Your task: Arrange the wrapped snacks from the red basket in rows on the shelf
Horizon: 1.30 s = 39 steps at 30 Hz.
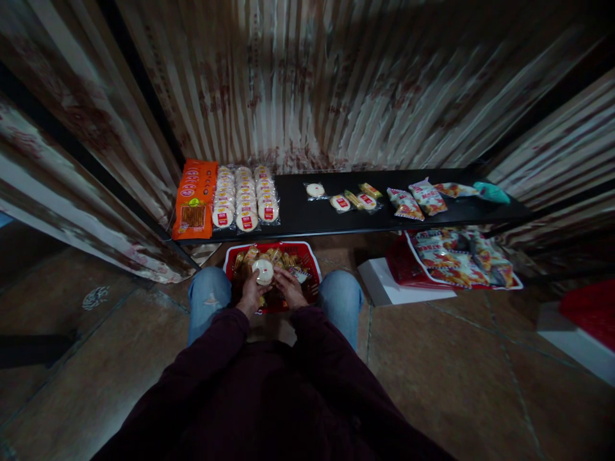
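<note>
I crouch over a red basket (313, 261) full of wrapped snacks on the floor between my knees. My left hand (250, 293) is closed on a round white wrapped cake (263, 271), held above the basket. My right hand (290, 287) reaches into the basket beside it, fingers curled on the packets; what it grips is hidden. In front of me runs a low black shelf (293, 214). On its left end lie three rows of round white cakes (246, 198) and a stack of orange packets (195, 198).
Loose cakes (341, 203) and snack bags (416, 200) lie along the shelf's right half, with a teal packet (491, 192) at the end. A large red snack bag (456, 259) lies on the floor over a white board (384, 285). Corrugated metal walls enclose the corner.
</note>
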Tool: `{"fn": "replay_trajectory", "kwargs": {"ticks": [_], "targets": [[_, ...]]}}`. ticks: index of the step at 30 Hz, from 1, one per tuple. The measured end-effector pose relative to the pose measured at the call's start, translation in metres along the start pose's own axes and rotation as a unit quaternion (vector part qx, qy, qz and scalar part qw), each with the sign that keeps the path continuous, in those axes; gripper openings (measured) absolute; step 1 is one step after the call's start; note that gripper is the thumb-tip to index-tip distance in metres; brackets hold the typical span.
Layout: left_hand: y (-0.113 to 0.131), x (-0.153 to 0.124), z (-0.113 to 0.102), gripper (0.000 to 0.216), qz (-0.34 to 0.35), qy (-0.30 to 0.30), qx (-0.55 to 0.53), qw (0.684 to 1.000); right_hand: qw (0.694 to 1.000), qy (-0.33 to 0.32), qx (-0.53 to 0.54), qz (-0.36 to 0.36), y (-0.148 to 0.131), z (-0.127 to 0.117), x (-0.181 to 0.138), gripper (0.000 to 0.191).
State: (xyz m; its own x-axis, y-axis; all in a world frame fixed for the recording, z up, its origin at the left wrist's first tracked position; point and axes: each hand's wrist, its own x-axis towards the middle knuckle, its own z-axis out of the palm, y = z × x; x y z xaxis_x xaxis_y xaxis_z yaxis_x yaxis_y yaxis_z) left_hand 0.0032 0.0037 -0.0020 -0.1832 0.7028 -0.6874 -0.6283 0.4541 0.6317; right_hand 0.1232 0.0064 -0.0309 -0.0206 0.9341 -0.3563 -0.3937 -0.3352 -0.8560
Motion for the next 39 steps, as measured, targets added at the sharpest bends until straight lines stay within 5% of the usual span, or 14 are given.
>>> {"fn": "replay_trajectory", "kwargs": {"ticks": [17,24,30,39], "targets": [[-0.002,-0.007,0.002,0.026,-0.02,0.006,0.013,1.0,0.993,-0.042,-0.114,-0.005,0.0,0.001,-0.001,0.056],[-0.006,-0.009,0.001,0.04,0.042,-0.073,0.056,0.995,0.977,-0.133,-0.149,-0.069,-0.007,0.005,-0.009,0.051],[-0.009,-0.002,0.003,0.047,0.131,-0.013,0.123,0.984,0.983,-0.086,-0.148,-0.063,-0.009,0.006,-0.011,0.046],[-0.005,0.006,0.004,0.028,0.118,0.008,0.108,0.987,0.994,-0.012,-0.076,-0.073,-0.01,0.008,-0.007,0.047]]}}
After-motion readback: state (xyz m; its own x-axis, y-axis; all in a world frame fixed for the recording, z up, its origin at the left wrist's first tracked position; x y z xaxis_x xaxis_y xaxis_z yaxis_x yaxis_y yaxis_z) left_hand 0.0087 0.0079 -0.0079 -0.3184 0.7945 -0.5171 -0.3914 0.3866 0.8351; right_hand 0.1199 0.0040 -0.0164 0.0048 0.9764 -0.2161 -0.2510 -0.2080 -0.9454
